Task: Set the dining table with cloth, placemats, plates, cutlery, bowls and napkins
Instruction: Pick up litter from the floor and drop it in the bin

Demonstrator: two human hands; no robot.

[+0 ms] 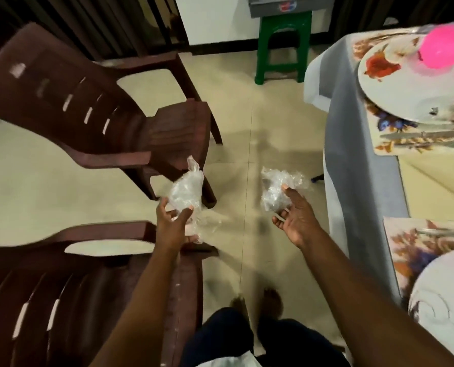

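- Centrally, left hand (174, 221) gripping a crumpled clear plastic wrapper (186, 189).
- Right hand (294, 218) pinching another clear wrapper (276, 189).
- Upper right: plate (405, 86), pink bowl (448, 50), cutlery (427, 136) on placemat (384, 147).

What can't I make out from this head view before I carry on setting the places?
- Contents of the crumpled clear wrap held by the left hand and the right hand: too blurred.
- Pink bowl on the far plate: overexposed, smeared.
- Near plate: cut off by the right edge.
- Cutlery: motion-blurred.
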